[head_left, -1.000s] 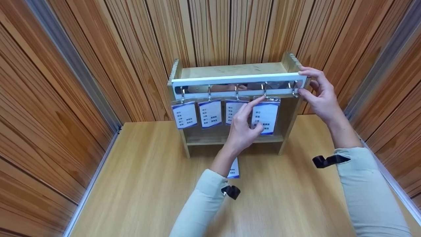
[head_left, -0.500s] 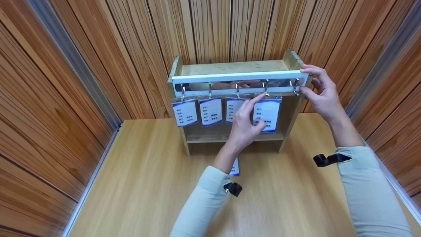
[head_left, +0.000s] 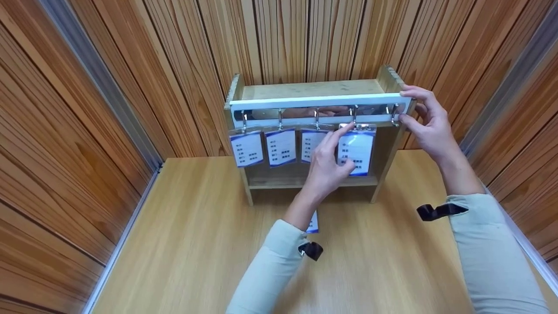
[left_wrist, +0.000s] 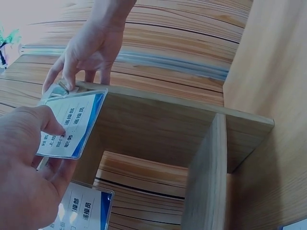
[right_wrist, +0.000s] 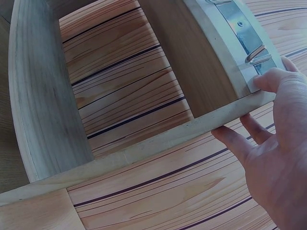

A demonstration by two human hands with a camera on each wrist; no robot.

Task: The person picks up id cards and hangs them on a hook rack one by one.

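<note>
Clear-sleeved name badges hang in a row from a white hook rail (head_left: 320,101) on the front of a small wooden shelf (head_left: 309,89). My left hand (head_left: 327,163) reaches up with its index fingertip at the fourth hook (head_left: 355,114), at the top of the badge (head_left: 355,150) hanging there. In the left wrist view the thumb of that hand lies before the badge (left_wrist: 79,117), apart from the index finger in the head view. My right hand (head_left: 429,122) grips the rail's right end, its thumb in front and its other fingers around the shelf's side (right_wrist: 158,141).
Another badge (head_left: 313,223) lies on the wooden table (head_left: 196,244), partly behind my left forearm. Three more badges, such as the leftmost badge (head_left: 246,149), hang at the left. Wood-panelled walls (head_left: 65,144) stand around the table.
Both hands keep their places on the hook and the rail end. The whole scene shifts slightly in the head view; the fourth badge sways a little and catches a glare.
</note>
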